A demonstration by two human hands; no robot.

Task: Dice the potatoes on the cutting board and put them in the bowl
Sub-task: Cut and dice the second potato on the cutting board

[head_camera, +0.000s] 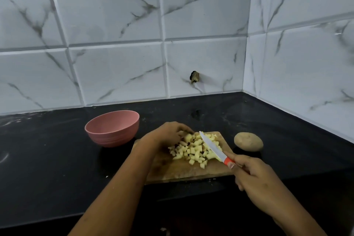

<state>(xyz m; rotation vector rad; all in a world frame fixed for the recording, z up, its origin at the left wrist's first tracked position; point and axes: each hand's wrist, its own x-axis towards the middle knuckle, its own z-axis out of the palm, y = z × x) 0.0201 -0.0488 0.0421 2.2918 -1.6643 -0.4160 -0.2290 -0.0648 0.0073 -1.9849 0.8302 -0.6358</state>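
A wooden cutting board lies on the black counter with a pile of diced potato pieces on it. My left hand rests on the far left side of the pile, fingers curled over some pieces. My right hand grips the orange handle of a white-bladed knife, whose blade lies against the right side of the pile. A pink bowl stands left of the board; its inside is not visible. One whole unpeeled potato sits on the counter right of the board.
The black counter runs into a corner of white marble-pattern tiled walls at the back and right. A small dark hole marks the back wall. White crumbs lie near the board's front edge.
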